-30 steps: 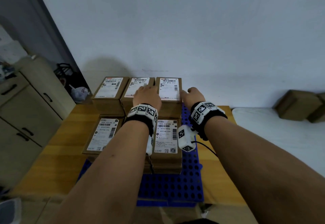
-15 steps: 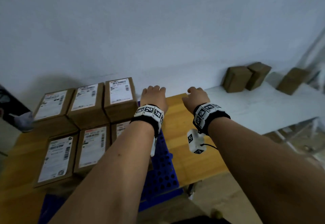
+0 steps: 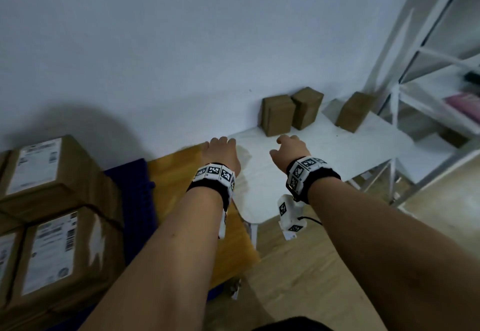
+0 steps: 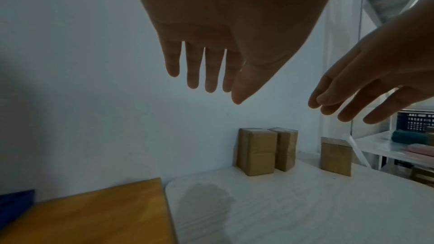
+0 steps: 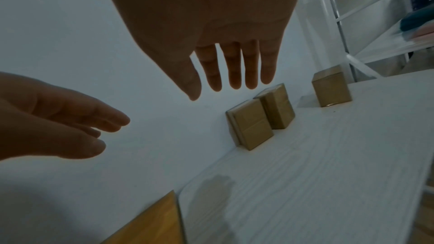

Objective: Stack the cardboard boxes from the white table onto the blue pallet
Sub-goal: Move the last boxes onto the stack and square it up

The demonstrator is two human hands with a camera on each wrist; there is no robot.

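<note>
Both hands are out in front of the person, up in the air, and they hold nothing. The left hand [image 3: 223, 152] is over the spot where the wooden table [image 3: 179, 172] meets the white table [image 3: 337, 154]. Its fingers [image 4: 192, 66] are straight and a little spread. The right hand [image 3: 291, 151] is over the white table, nearer the boxes. Its fingers [image 5: 234, 66] are straight and loose too, so the grip is wide on both hands.

Three cardboard boxes wait at the back of the white table, by the wall. The first box [image 3: 277, 115] and the second box [image 3: 306, 107] stand on end, side by side and touching. The third box [image 3: 354, 115] stands apart from them, closer to the white shelf [image 3: 415, 70].

On the far side of the wooden table from the white table are the stacked boxes [image 3: 52, 200] with white labels on top. They sit on the blue pallet [image 3: 135, 195], and a strip of the pallet shows between them and the bare wood. The stacked boxes are blurry, so the words on the labels cannot be read.

Each wrist wears a band [image 3: 215, 174] with black and white square marks.
</note>
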